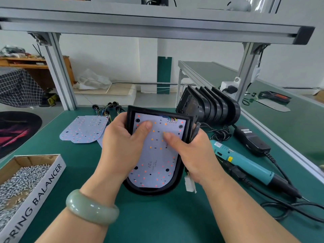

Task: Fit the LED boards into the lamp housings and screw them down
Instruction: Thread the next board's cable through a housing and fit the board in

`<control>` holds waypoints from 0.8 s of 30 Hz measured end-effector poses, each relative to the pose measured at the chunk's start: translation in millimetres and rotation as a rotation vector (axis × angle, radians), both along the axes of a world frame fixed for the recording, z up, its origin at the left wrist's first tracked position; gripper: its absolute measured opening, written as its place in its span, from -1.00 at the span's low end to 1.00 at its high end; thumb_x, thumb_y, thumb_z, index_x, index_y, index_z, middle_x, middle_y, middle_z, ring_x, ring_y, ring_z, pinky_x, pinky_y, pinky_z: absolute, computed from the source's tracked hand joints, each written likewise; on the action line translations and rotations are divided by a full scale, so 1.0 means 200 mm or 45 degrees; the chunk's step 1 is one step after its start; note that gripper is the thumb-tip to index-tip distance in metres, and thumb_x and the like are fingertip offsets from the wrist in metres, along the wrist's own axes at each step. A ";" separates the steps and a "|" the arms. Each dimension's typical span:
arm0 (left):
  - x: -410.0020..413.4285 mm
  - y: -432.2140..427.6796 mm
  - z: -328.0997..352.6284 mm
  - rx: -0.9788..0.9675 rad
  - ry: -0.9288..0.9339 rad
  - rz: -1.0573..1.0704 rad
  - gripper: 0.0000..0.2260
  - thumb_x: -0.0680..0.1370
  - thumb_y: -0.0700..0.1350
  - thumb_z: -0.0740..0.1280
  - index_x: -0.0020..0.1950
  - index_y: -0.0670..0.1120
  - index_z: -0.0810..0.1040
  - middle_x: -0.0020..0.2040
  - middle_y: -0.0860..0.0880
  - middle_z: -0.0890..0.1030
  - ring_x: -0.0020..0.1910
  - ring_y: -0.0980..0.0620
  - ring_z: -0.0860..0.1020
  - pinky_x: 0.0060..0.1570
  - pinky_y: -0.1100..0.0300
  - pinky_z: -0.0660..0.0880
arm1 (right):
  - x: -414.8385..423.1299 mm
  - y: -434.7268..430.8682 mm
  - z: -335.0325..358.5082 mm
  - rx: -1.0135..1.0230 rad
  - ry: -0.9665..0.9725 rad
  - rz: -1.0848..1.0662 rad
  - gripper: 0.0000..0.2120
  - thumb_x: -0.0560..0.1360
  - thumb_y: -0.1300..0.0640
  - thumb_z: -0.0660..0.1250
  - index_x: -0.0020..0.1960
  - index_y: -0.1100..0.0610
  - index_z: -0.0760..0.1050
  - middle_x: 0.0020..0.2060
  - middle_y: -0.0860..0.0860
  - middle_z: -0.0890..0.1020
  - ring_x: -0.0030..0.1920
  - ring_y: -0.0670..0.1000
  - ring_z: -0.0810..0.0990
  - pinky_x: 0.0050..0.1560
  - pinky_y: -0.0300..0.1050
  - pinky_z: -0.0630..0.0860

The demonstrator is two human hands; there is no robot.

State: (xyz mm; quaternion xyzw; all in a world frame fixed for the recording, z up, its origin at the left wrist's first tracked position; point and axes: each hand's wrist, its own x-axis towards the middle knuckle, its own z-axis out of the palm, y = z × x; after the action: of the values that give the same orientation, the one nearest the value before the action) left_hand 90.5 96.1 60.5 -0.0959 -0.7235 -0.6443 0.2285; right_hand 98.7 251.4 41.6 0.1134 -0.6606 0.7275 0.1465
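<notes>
Left hand (pixel 121 142): my fingers were curled round the left edge of the housing (pixel 177 179), with the thumb flat on the board (pixel 157 160) near its upper left.
Right hand (pixel 191 155): my fingers were wrapped behind the housing's right edge, and the thumb pressed on the board near its middle.
Housing: black, gripped between both hands over the green worktop (pixel 157 216). It was tilted, straight end up and away, rounded end low and toward me. I could not tell whether it touched the worktop.
Board: white, dotted with LEDs, it lay inside the housing's rim. Coloured wires met its top edge and "12V" was printed near its lower end.
Plug (pixel 190 185): white, it hung just below my right hand, beside the housing.
Spare boards (pixel 82 128): they lay flat and overlapped on the worktop, left of the housing.
Stack (pixel 215 106): more black housings stood on edge at the right rear.
Screwdriver (pixel 245 163): teal, it lay on the worktop just right of my right hand.
Adapter (pixel 250 139): black, just beyond the screwdriver.
Box (pixel 57 172): at the front left, filled with screws (pixel 21 178).
Bracelet (pixel 91 207): pale green, on my left wrist.
</notes>
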 end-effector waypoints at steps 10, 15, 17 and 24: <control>0.02 -0.09 -0.06 -0.517 -0.268 -0.182 -0.68 0.42 -0.25 0.44 -0.01 0.14 0.51 -0.15 0.22 0.66 -0.16 0.25 0.63 -0.09 0.22 0.55 | -0.02 0.05 0.02 -0.194 -0.078 -0.041 -0.81 0.46 0.38 0.39 -0.04 0.12 0.59 -0.13 0.03 0.72 -0.12 0.02 0.70 -0.14 -0.11 0.62; 0.01 -0.06 -0.09 -0.418 -0.324 -0.284 -0.78 0.48 -0.27 0.39 -0.05 0.06 0.56 -0.14 0.17 0.69 -0.14 0.17 0.65 -0.10 0.20 0.55 | -0.02 0.06 0.02 -0.159 -0.098 0.001 -0.69 0.46 0.48 0.31 -0.05 0.09 0.59 -0.14 0.02 0.72 -0.13 0.02 0.69 -0.09 -0.08 0.63; 0.01 -0.04 -0.10 -0.286 -0.282 -0.224 -0.89 0.49 -0.15 0.42 -0.04 0.02 0.57 -0.15 0.13 0.69 -0.16 0.14 0.65 -0.16 0.21 0.54 | -0.02 0.06 0.02 -0.107 -0.075 0.041 -0.67 0.45 0.50 0.30 0.00 0.10 0.57 -0.14 0.02 0.72 -0.12 0.01 0.68 -0.09 -0.10 0.62; -0.02 -0.02 -0.06 0.023 -0.073 0.063 -0.65 0.40 0.02 0.50 0.12 0.26 0.49 0.01 0.24 0.63 0.01 0.25 0.57 0.02 0.34 0.47 | 0.02 0.02 0.04 0.117 0.039 0.109 -0.60 0.44 0.49 0.31 0.13 0.10 0.54 -0.07 -0.06 0.71 -0.06 -0.10 0.67 -0.06 -0.27 0.56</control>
State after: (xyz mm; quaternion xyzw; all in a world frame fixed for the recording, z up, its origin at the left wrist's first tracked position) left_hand 86.1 91.7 48.8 -0.0573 -0.7262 -0.6474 0.2243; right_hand 102.7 254.8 49.3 0.1595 -0.6856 0.7001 0.1200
